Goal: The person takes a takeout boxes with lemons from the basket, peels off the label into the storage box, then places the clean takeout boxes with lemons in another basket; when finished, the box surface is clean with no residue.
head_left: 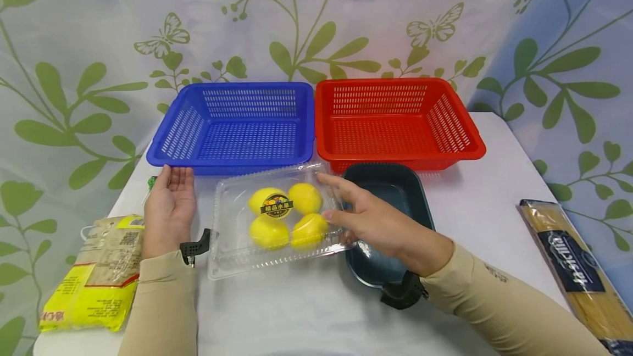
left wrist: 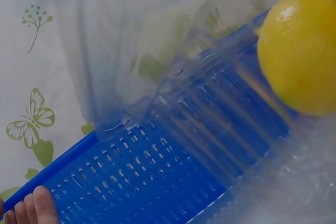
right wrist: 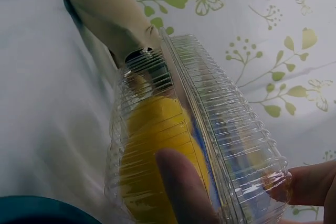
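My right hand [head_left: 381, 218] grips the right end of a clear plastic fruit box [head_left: 232, 235], thumb on one side and fingers on the other. Inside lie several yellow lemons [head_left: 269, 231], below a black label on the lid. Seen from the right wrist, the thumb [right wrist: 181, 182] presses the box wall [right wrist: 226, 119] beside the lemons [right wrist: 157, 150]. My left hand [head_left: 173, 202] holds nothing; its palm is turned up, with fingers extended toward the front rim of the blue basket [head_left: 232, 169]. The left wrist view shows its fingertips [left wrist: 42, 205] overlapping that basket [left wrist: 121, 171].
A red basket [head_left: 400, 156] stands right of the blue one. Under my right hand sits a dark teal dish [head_left: 420, 196]. A yellow-and-clear bag [head_left: 94, 284] lies at left, near a small green item [head_left: 151, 182]. At the right edge lies a spaghetti pack [head_left: 573, 268].
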Motion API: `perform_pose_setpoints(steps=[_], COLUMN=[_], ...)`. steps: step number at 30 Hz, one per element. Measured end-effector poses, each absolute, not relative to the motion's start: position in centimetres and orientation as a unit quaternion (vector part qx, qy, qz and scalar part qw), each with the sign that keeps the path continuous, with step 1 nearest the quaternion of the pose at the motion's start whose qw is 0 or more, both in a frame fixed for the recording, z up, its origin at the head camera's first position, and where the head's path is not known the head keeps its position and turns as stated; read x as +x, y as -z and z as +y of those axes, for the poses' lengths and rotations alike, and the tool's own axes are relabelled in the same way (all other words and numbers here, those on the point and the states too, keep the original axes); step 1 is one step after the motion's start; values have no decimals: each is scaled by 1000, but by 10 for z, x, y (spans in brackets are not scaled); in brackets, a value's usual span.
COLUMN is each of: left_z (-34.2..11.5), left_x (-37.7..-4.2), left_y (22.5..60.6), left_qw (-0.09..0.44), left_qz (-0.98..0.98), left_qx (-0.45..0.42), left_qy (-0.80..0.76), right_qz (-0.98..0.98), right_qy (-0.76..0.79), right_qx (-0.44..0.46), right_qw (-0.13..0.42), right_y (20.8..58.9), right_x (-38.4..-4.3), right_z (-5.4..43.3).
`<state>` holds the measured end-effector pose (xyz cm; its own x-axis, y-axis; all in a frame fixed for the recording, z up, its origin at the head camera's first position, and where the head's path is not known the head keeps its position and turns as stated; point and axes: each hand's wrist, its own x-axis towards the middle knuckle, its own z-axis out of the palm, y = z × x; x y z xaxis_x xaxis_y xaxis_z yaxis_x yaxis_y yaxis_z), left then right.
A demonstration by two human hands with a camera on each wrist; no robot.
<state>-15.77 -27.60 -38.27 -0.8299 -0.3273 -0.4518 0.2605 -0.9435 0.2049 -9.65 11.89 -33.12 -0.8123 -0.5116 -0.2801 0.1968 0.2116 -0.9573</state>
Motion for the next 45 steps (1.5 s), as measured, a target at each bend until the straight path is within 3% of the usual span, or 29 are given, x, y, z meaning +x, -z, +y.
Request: perform_pose_setpoints(steps=[23,35,41,45], left_z=[-284,-284,-278,-271], left_x=[-154,-143,-125,-111], left_y=[384,378,374,371], left_qw=[124,39,-12,-19], left_qz=[-89,-204,-351,-482], left_qx=[199,126,115,116], left_qy=[968,970,929,868], right_qz=[739,734,768,782], right_qy=[594,612,583,568], right_qx=[-130,-83,-99,-111], right_qw=[292,283,247,230], right_y=[335,349,351,352], right_x=[-96,-91,-89,-87], right_z=[102,90,88,87])
